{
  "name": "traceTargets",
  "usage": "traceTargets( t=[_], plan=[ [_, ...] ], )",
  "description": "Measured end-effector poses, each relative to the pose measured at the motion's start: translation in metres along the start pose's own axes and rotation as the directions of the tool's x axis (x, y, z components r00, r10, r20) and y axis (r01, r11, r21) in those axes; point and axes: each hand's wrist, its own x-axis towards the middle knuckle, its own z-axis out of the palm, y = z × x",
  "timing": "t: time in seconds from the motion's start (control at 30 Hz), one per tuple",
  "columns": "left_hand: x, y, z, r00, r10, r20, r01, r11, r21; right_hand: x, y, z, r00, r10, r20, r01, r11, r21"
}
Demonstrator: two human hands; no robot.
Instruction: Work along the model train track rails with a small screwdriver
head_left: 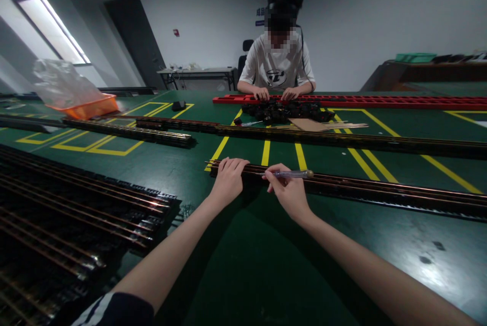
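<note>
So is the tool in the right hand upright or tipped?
The tool is tipped, nearly level: its handle points sideways from the right hand.

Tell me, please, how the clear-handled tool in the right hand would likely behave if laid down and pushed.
The tool would probably roll, as its handle looks slim and rounded. It seems light, since the right hand holds it like a pen. Its straight shape suggests it is stiff.

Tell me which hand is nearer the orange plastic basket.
Left. The left hand rests on the long dark rail, right of the basket; the right hand, holding the slim clear-handled tool, is farther right.
</note>
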Motion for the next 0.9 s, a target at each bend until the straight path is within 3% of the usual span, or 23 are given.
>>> traceTargets(
  t=[0.27, 0.9],
  plan=[
    [0.0006, -0.006, 0.001, 1.0, -0.007, 0.009, 0.008, 0.992, -0.124, 0.0007, 0.0013, 0.0011, 1.0, 0.021, -0.006, -0.02, 1.0, 0.019],
    [0.0002, -0.0028, -0.0043, 0.999, -0.003, 0.038, 0.008, 0.993, -0.116, -0.0017, 0.0011, 0.0, 0.978, 0.031, -0.206, -0.026, 0.999, 0.024]
  ],
)
